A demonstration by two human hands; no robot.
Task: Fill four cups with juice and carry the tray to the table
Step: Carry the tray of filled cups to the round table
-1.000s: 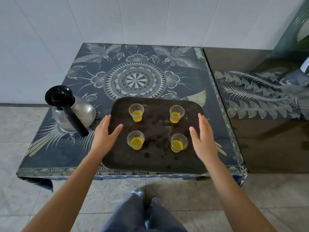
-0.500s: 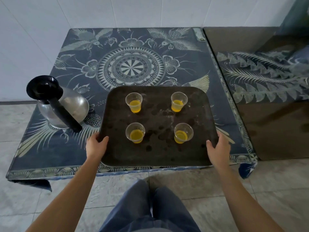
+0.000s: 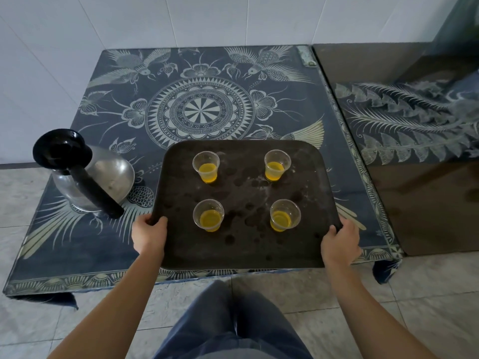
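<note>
Room: white tiled wall at the far side, pale floor tiles near us, our blue trousers at the bottom edge.
Counter (image 3: 108, 244): low, draped in a dark blue cloth printed with birds and a round medallion; a second dark counter (image 3: 427, 203) stands just beside it on the right.
Tray (image 3: 241, 244): dark, rounded corners, stained; it sits over the near right part of the blue cloth, its near edge close to the cloth's border. We cannot tell whether it rests on the counter or is lifted clear.
Cups: four clear plastic ones on the tray, upright, in a square: far left cup (image 3: 206, 166), far right cup (image 3: 277, 165), near left cup (image 3: 209, 215), near right cup (image 3: 284, 215). Each holds yellow juice in its lower part.
Our left hand (image 3: 149, 235): fingers closed on the tray's near left edge, thumb on top.
Our right hand (image 3: 340, 240): fingers closed on the near right edge, thumb over the rim.
Kettle (image 3: 106, 182): metal, with a black lid and black handle, on the counter just left of the tray.
</note>
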